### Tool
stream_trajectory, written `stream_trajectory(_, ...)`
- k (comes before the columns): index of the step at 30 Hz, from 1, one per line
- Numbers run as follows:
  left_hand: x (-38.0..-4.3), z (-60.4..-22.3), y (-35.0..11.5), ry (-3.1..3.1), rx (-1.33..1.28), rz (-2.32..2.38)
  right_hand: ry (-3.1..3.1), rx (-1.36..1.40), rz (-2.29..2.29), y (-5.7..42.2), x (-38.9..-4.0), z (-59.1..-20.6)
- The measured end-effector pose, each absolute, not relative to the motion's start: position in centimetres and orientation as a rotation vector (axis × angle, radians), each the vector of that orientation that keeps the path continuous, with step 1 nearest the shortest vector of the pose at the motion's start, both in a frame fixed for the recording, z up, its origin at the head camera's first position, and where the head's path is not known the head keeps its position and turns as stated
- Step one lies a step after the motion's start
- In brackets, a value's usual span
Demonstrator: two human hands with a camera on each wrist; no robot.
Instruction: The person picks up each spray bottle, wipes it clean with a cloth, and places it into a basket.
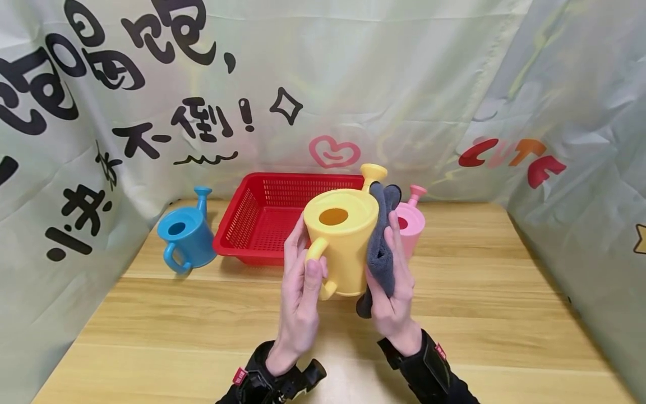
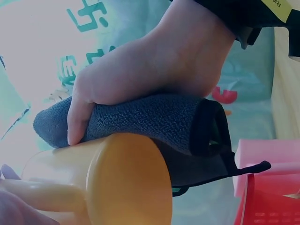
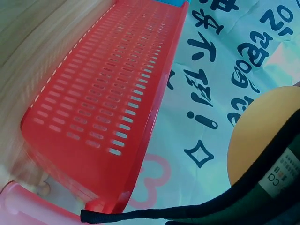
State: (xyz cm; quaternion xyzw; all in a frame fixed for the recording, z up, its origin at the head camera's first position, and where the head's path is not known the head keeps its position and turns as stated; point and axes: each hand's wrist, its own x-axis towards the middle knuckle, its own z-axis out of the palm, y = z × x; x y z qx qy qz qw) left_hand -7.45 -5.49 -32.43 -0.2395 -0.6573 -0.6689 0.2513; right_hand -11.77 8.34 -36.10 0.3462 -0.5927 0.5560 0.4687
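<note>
My left hand [image 1: 300, 297] holds a yellow watering can [image 1: 343, 252] up above the table, its thumb against the can's handle. The can is tipped a little, and the round hole in its top shows. On its right side, my right hand [image 1: 396, 286] holds a folded dark grey cloth [image 1: 382, 252] against the wall of the can. In the left wrist view the thick cloth [image 2: 140, 119] lies between the right hand [image 2: 145, 65] and the yellow can [image 2: 126, 183]. A dark cloth edge with a white label [image 3: 280, 173] crosses the right wrist view.
A red perforated basket [image 1: 244, 247] stands behind the hands. Left of it is a blue watering can [image 1: 194, 241]; a pink one [image 1: 411, 221] stands to the right, partly hidden by the cloth. The wooden table [image 1: 479, 292] ends at a printed white curtain [image 1: 419, 112].
</note>
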Motion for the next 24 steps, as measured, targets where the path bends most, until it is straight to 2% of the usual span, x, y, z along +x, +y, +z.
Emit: stream_trajectory(24, -7.35, -31.58, -5.66, -1.394, -0.62, -2.196, -1.459, 0.875, 1.323, 7.7, -11.17, -35.84)
